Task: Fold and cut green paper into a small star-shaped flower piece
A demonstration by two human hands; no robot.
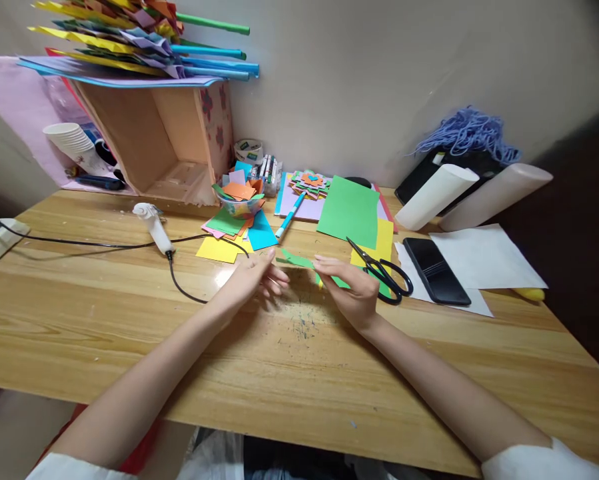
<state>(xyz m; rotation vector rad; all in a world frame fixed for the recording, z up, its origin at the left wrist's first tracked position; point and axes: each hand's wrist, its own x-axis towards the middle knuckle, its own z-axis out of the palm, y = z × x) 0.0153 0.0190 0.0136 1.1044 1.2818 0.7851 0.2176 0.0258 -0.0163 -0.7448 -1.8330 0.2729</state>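
Observation:
My right hand [352, 290] rests on the wooden table [129, 320] with its fingers curled on a strip of green paper [299, 261] that pokes out to the left. My left hand [256, 277] lies just left of it, fingers stretched out and apart, holding nothing and reaching toward the strip's free end. Black scissors [382, 270] lie directly right of my right hand, on a yellow sheet [382, 240] next to a larger green sheet [350, 211].
A glue gun [152, 225] with a black cord lies left of centre. Coloured paper scraps, a small bowl [239, 205], a marker [289, 217] and paper flowers sit behind. A phone [436, 270] on white sheets, two white rolls and a wooden box [154, 140] line the back.

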